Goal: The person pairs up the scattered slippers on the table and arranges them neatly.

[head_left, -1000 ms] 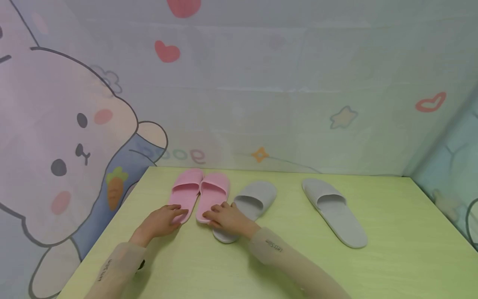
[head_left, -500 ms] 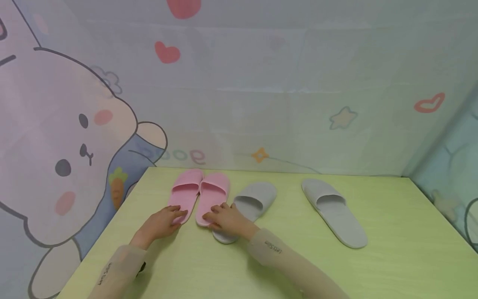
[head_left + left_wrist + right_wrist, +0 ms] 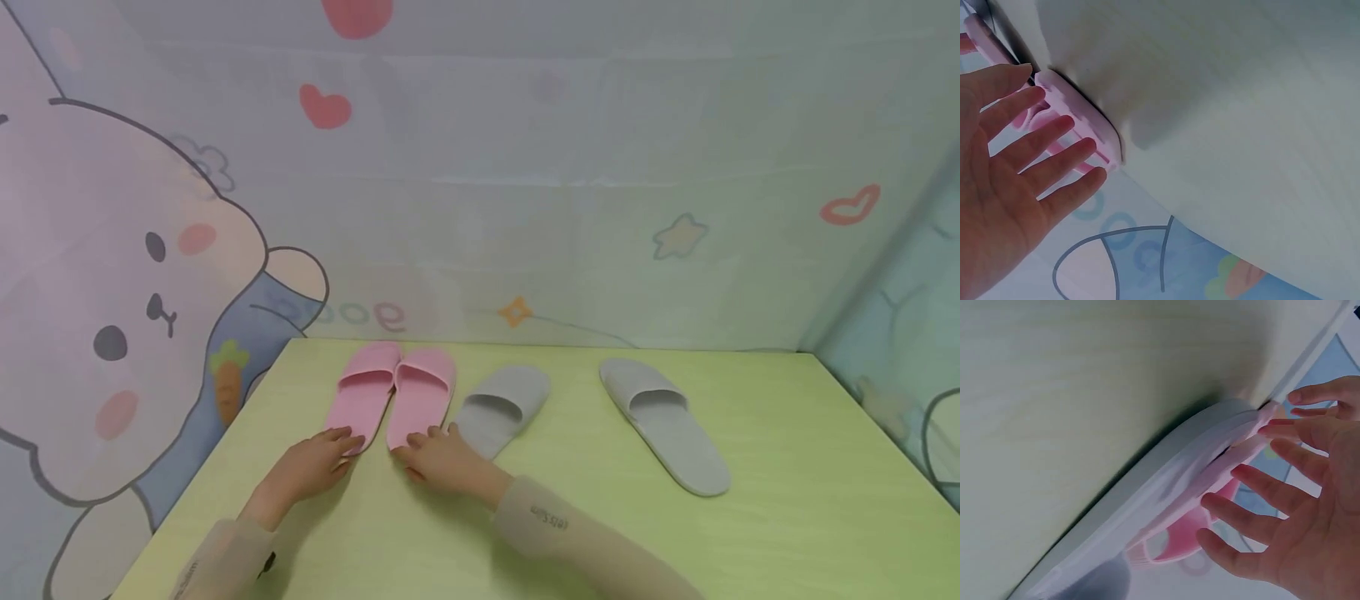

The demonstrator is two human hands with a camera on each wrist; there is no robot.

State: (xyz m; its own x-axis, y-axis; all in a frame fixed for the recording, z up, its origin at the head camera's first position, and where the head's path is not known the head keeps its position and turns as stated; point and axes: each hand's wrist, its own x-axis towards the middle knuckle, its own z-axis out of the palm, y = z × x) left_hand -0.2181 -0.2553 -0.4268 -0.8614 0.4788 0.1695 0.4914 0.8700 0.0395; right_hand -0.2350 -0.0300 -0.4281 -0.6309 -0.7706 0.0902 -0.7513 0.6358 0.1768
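In the head view, a pair of pink slippers stands side by side at the table's back left: a left pink slipper (image 3: 366, 404) and a right pink slipper (image 3: 422, 400). My left hand (image 3: 303, 468) is at the heel of the left one, fingers extended; in the left wrist view they are spread beside the pink sole (image 3: 1079, 103). At the heel of the right pink slipper is my right hand (image 3: 450, 463), its fingers straight and apart in the right wrist view. It hides the heel of a grey slipper (image 3: 517, 390). Whether the fingertips touch the slippers, I cannot tell.
Another grey slipper (image 3: 678, 433) lies slanted farther right on the pale yellow-green table (image 3: 810, 467). A cloth (image 3: 562, 125) printed with a cartoon animal, hearts and a star hangs behind the table.
Both hands have drawn back slightly toward me, from over the pink heels to their edges. The right hand now covers the grey slipper's heel, which showed before. The head view has shifted slightly.
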